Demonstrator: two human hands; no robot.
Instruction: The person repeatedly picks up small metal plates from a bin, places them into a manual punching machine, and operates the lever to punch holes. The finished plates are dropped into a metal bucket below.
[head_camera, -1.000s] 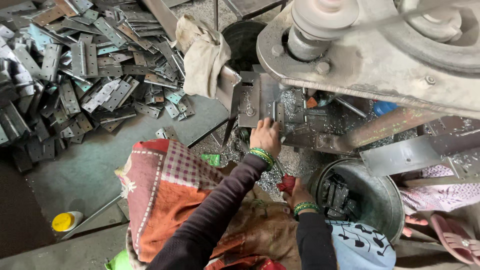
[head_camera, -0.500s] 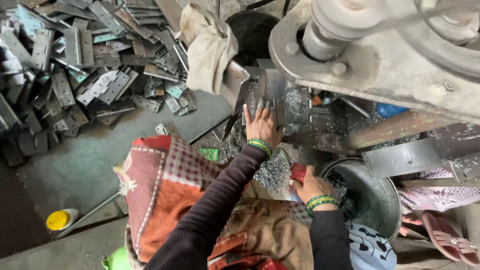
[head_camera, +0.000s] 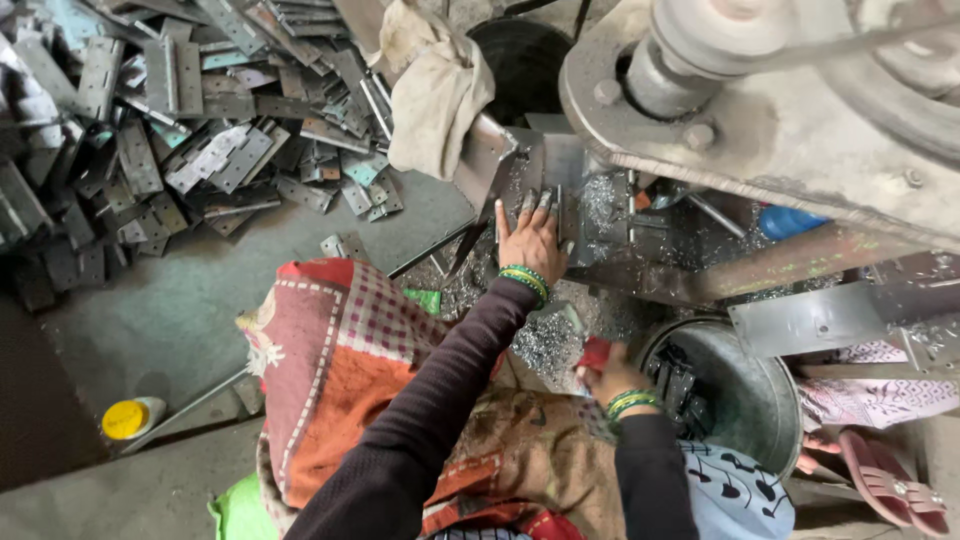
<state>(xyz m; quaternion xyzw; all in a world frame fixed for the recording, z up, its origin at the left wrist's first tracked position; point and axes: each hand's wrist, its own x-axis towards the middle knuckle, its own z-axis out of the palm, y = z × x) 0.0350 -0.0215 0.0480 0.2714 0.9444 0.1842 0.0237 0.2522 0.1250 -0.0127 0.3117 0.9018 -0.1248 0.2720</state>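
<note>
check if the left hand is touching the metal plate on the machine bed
Touching. The head view shows the left hand lying flat, fingers spread, pressed on the grey metal plate at the machine bed, with no gap visible beneath the fingers.

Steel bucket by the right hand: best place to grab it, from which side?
Grip the steel bucket by its open top rim, on the near arc beside the right hand, coming straight down. It stands upright with dark metal parts inside; the far rim sits under the press frame, and no handle shows.

two hands, one metal bucket, one yellow-capped bottle
</note>
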